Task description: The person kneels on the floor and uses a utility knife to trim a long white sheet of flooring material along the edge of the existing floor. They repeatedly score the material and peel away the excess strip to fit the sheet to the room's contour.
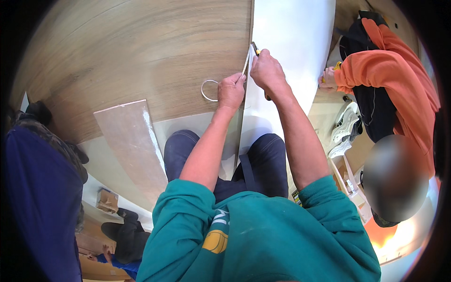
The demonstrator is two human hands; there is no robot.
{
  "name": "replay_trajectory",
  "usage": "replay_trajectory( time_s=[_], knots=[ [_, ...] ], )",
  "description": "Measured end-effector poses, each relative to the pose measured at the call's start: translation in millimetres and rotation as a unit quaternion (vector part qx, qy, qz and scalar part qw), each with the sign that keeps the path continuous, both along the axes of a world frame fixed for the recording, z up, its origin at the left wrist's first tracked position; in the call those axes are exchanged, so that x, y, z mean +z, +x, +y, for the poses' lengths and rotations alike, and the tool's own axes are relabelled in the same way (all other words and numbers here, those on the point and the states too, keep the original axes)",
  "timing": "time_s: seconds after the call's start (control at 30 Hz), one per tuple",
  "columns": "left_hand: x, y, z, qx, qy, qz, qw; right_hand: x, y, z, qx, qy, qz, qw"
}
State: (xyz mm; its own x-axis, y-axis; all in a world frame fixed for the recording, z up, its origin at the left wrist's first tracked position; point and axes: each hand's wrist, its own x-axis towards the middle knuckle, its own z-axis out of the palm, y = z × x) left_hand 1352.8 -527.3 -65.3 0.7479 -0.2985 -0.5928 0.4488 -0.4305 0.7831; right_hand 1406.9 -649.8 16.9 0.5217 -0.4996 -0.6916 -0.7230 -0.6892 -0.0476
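A thin white strip [245,62] runs from my left hand [230,91] up to the seam beside a white panel [292,28]. Its free end curls into a loop left of that hand, whose fingers pinch the strip. My right hand [268,72] is closed around a black-and-yellow hand tool [258,51]; the dark tip reaches the top of the strip at the seam. Most of the tool is hidden by the fingers, so its exact kind is unclear. A wood-grain panel [155,51] spreads out to the left of the seam.
A loose brown board [129,136] with a white-smeared edge lies at left. To the right, a person in orange [399,70] bends with a hand at the white panel's edge. Another person in dark blue [40,188] is at far left. A small cardboard box [107,200] sits lower left.
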Motion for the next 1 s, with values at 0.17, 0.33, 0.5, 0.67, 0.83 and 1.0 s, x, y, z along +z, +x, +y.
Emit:
replay_trajectory(
  time_s=[0.17, 0.33, 0.5, 0.67, 0.83, 1.0],
  knots=[
    [7, 4, -1, -0.013, -0.002, -0.002, 1.0, -3, 5, 1, -0.018, 0.005, 0.012, 1.0],
    [3, -13, 8, -0.037, 0.006, -0.048, 0.998, -15, -4, 2, -0.016, 0.006, -0.009, 1.0],
    [6, -10, 12, -0.049, 0.011, -0.018, 0.999, -10, -8, 10, -0.001, -0.003, -0.05, 0.999],
    [5, -12, 12, -0.048, 0.019, -0.028, 0.998, -9, -13, 4, 0.041, -0.01, -0.069, 0.997],
    [3, -18, 10, -0.018, 0.004, -0.063, 0.998, -7, -17, 10, 0.005, -0.015, -0.039, 0.999],
    [1, -33, 15, -0.042, 0.006, -0.086, 0.995, -17, -21, 6, 0.005, -0.002, -0.042, 0.999]
  ],
)
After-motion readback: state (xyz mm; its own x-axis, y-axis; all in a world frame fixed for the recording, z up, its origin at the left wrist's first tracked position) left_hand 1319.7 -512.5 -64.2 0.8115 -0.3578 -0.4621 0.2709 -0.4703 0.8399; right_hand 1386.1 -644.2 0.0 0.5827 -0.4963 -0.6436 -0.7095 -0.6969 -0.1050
